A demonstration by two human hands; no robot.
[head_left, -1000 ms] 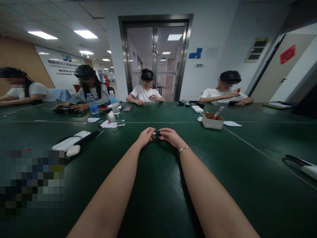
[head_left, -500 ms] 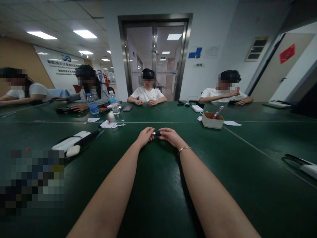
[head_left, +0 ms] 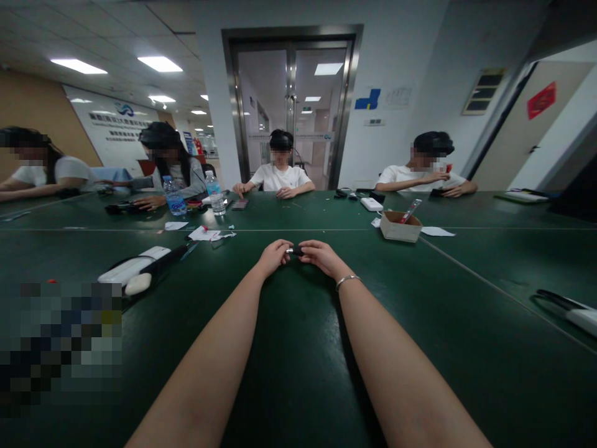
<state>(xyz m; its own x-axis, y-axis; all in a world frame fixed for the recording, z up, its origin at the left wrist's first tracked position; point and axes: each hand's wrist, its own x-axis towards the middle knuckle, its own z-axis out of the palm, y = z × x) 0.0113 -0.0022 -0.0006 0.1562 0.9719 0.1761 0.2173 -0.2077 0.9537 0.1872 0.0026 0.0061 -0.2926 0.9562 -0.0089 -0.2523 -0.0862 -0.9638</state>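
A small black object with a silver end [head_left: 295, 251] is held between my two hands, over the middle of the green table [head_left: 298, 336]. The fingers of my left hand [head_left: 275, 256] pinch its silver end from the left. From the right, my right hand [head_left: 321, 256] has its fingers closed on the black part. A silver bangle [head_left: 347, 282] circles my right wrist. My fingertips hide part of the object, and what it is cannot be made out.
A cardboard box [head_left: 400, 229] stands ahead to the right. On the left lie a white device [head_left: 135, 264] and paper scraps [head_left: 203, 234], with two bottles [head_left: 215, 194] behind. Several people sit across the table; a white device [head_left: 583, 318] lies at the right edge.
My hands and the small object look unmoved. Across the table, the middle person's hand has reached out sideways to the left, toward a small flat item on the tabletop.
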